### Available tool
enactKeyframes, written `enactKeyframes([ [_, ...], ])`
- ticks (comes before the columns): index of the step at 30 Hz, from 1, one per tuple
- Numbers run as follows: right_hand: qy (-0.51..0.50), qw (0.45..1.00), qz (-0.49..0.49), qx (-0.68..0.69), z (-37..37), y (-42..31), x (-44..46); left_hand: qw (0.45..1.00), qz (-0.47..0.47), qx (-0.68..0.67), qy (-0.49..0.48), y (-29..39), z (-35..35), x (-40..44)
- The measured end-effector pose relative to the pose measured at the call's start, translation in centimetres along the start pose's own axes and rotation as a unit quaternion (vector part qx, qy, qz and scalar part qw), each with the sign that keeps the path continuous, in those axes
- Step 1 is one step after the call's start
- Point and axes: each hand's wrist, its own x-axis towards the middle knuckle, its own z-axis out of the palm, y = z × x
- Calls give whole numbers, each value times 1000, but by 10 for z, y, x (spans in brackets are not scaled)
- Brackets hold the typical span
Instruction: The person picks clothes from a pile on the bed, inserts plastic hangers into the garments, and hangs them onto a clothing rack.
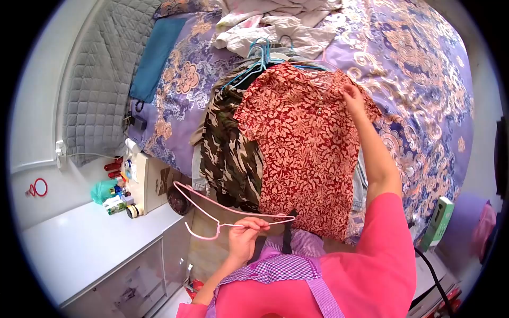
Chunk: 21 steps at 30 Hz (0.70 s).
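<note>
Holds a pink hanger (pixel 238 212) in left hand (pixel 243 243), touches red floral shirt (pixel 305 151) on the bed (pixel 419 90) with right hand (pixel 353 99).

Bright, even light, soft shadows; source outside view. Pale glare on white countertop (pixel 95 244), beyond left hand (pixel 247 239). Fisheye curvature, black corners. Patterned red shirt (pixel 302 143) between hands reasonably sharp.

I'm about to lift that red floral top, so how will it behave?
The red floral top will probably be floppy, as it lies flat like thin cloth. It seems light for its size. The camouflage garment partly beneath might drag along.
</note>
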Motion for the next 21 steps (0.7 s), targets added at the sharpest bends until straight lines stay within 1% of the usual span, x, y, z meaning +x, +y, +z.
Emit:
enactKeyframes([
  [1, 42, 996, -15, -79, -1, -5, 6, 1000, -4, -11, 20, -1, -2, 2],
  [3, 66, 965, -64, -247, -8, 12, 29, 998, -13, -32, 61, -1, -4, 4],
  [5, 39, 941, 16, -337, -6, -19, 30, 996, -10, -20, 81, -3, -6, 4],
  [6, 33, 937, 15, -347, -4, -17, 37, 996, -10, -10, 90, -4, -8, 4],
  [7, 4, 921, 42, -387, -5, -18, 44, 995, -9, 0, 98, -6, -10, 3],
  [9, -1, 911, 61, -407, -2, -16, 56, 994, -2, 14, 112, -7, -14, 0],
  [10, 14, 911, 62, -408, -1, -4, 66, 993, 6, 22, 115, -6, -16, -2],
  [13, -18, 874, 96, -476, -1, 4, 80, 992, 20, 27, 126, -8, -27, -5],
  [14, -7, 851, 91, -518, -2, 4, 81, 991, 21, 26, 132, -7, -28, -6],
  [17, 88, 901, -22, -425, -9, -3, 66, 989, 22, 16, 147, -6, -30, -13],
  [20, 113, 926, -25, -359, -22, -25, 44, 989, 25, -9, 144, -8, -30, -18],
  [21, 105, 943, -46, -312, -28, -28, 36, 990, 27, -18, 141, -8, -30, -20],
])
